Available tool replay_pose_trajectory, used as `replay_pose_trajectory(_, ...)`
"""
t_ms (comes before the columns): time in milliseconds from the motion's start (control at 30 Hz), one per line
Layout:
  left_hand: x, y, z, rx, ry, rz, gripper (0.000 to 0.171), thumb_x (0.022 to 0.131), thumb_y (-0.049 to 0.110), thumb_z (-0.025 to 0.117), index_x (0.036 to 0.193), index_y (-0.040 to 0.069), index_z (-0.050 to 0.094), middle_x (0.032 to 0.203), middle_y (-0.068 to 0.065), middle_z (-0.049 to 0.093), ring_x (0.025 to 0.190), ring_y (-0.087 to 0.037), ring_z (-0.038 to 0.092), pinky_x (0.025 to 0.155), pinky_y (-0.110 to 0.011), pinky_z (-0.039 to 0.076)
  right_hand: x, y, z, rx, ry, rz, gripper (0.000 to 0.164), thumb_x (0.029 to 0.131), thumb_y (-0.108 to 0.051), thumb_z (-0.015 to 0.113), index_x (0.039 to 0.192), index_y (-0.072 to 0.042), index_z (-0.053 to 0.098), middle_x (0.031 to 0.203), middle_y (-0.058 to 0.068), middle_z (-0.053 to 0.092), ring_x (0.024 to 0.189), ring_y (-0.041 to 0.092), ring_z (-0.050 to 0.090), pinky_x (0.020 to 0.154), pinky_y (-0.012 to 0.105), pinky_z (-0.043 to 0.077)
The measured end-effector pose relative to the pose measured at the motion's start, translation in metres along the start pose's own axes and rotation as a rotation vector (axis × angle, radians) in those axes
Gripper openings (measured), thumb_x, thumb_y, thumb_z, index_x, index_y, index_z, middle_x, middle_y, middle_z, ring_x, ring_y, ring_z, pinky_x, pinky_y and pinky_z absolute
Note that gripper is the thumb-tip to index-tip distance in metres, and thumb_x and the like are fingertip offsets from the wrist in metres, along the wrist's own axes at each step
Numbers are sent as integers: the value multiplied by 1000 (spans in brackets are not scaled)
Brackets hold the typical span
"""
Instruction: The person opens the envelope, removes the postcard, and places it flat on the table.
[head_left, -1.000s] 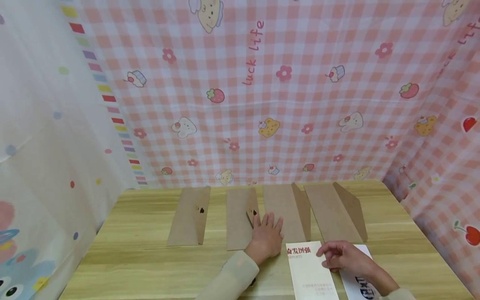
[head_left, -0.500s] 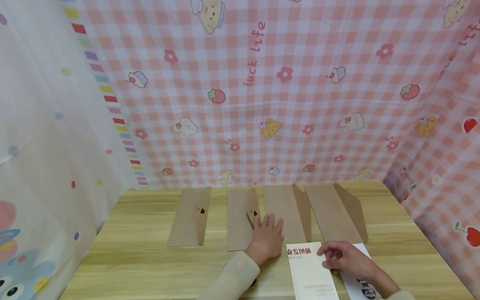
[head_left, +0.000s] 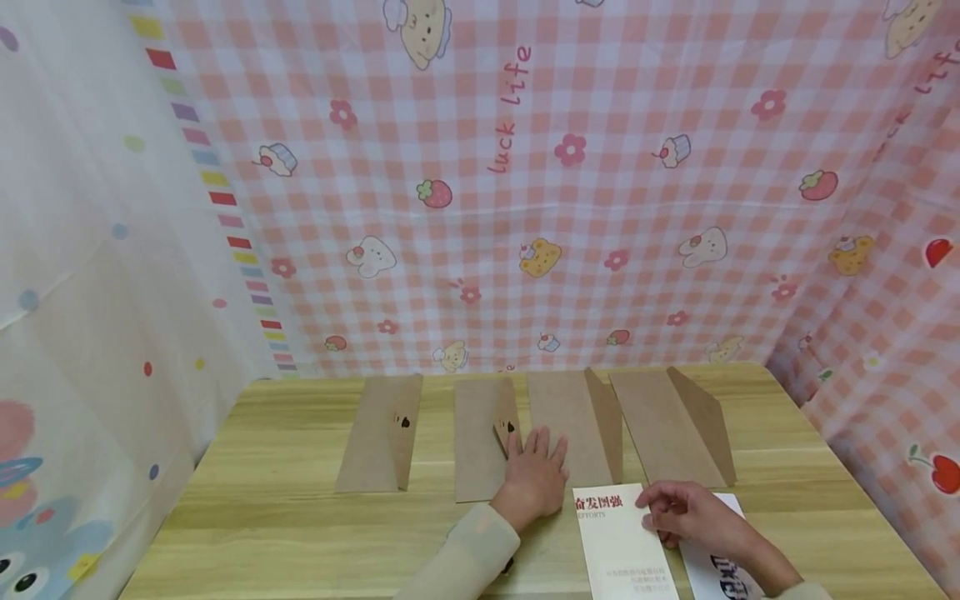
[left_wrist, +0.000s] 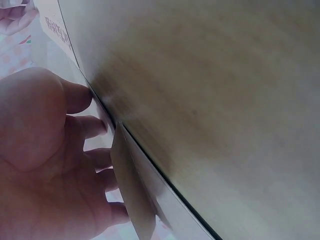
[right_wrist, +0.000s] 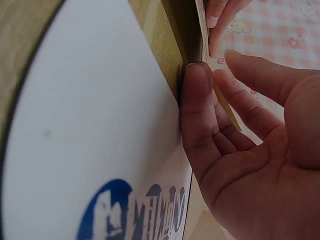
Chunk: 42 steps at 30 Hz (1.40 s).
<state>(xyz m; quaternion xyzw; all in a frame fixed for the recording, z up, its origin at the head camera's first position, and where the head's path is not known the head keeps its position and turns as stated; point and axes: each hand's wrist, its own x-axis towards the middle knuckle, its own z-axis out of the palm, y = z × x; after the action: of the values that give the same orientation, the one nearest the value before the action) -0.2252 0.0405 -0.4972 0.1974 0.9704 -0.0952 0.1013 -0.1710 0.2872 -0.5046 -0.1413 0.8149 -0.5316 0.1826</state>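
Note:
My left hand [head_left: 532, 479] rests with fingers spread across the facing edges of two kraft envelopes, the second from the left [head_left: 474, 442] and the third [head_left: 558, 417]. In the left wrist view, its fingers lie by a lifted brown flap [left_wrist: 132, 185]. My right hand [head_left: 693, 521] is loosely curled beside the cream card [head_left: 618, 542], fingertips near its upper right edge. That card bears red Chinese characters. Partly beneath my right hand lies a white card [head_left: 701, 567] with a dark blue printed emblem. In the right wrist view, thumb and fingers stand apart with nothing pinched.
Two more kraft envelopes lie at the left [head_left: 367, 433] and right [head_left: 667, 425] ends of the row on the wooden table [head_left: 262, 508]. A pink checked cloth [head_left: 480, 208] hangs behind. A small dark item [head_left: 507, 567] shows by the left sleeve.
Both hands stay nearly still. The white card under the right hand shifts very slightly; the envelopes and cream card keep their places.

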Motion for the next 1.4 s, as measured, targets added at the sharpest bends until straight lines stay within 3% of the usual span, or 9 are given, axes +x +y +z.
replay_pose_trajectory(967, -1, -1, -2, -14, -7, 5, 55, 106, 45, 31, 159, 29, 23, 164, 0, 22, 151, -18, 22, 120, -49, 18, -1, -6, -4, 46, -10, 1, 24, 97, -5, 60, 114, 12, 57, 81, 14, 61, 70, 16, 60, 61, 30, 56)
replay_pose_trajectory(1200, 0, -1, 0, 21, 33, 12, 55, 106, 46, 31, 158, 29, 25, 163, -1, 26, 150, -19, 25, 119, -50, 19, 1, -8, -4, 26, -6, -20, 24, 97, -6, 60, 113, 12, 58, 80, 15, 62, 68, 16, 61, 61, 32, 56)
replay_pose_trajectory(1400, 1, -4, 1, -5, 85, 34, 55, 105, 46, 36, 156, 27, 32, 162, -4, 30, 149, -20, 27, 119, -52, 20, 4, -13, -3, -31, 14, -39, 24, 97, -8, 61, 113, 9, 60, 84, 16, 63, 68, 16, 61, 60, 31, 55)
